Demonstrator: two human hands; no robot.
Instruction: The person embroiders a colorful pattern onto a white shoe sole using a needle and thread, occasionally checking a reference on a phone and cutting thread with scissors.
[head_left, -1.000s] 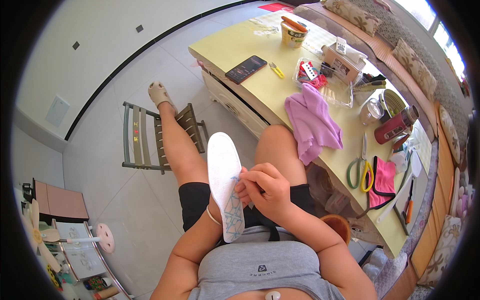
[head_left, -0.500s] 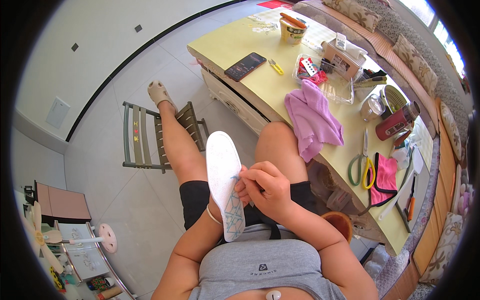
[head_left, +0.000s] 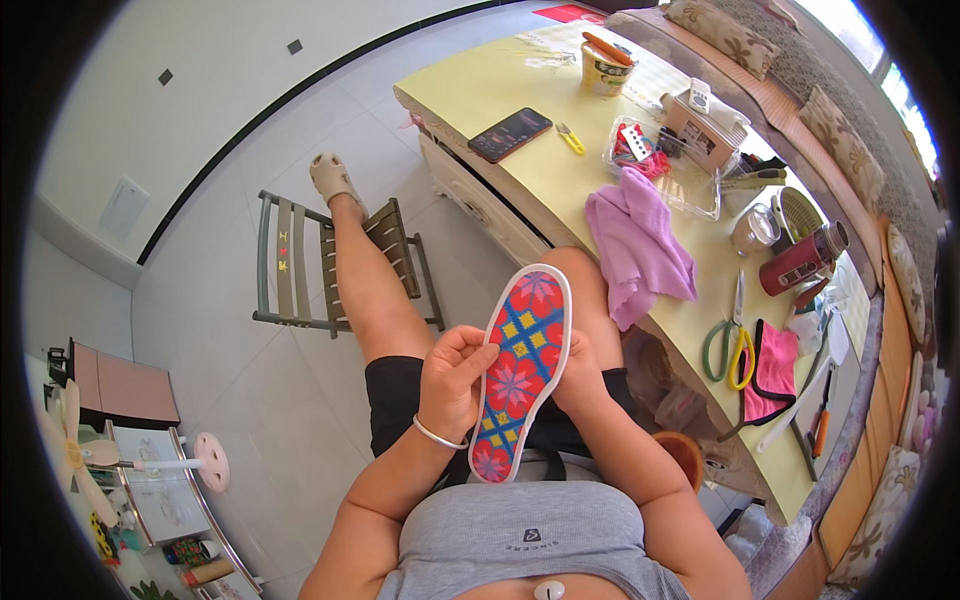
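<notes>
An embroidered insole point(head_left: 520, 372) with a white rim is held upright over my lap, its red, blue, yellow and pink patterned side facing up at me. My left hand point(head_left: 455, 380) grips its left edge, thumb lying on the pattern and fingers behind. On the opposite edge, my right hand point(head_left: 580, 370) pinches the insole, with part of its fingers hidden behind it. No needle or loose thread can be made out.
On the yellow-covered table point(head_left: 450, 90) at right lie a phone point(head_left: 511, 134), yellow thread snips point(head_left: 571, 138), a purple cloth point(head_left: 640, 245), scissors point(head_left: 738, 335), a plastic box of red thread point(head_left: 640, 155) and a maroon bottle point(head_left: 800, 262). A folding chair point(head_left: 375, 250) supports my leg.
The insole has been turned over from its white back with blue stitches to its colourful front. My right hand has moved from the stitches to the right edge.
</notes>
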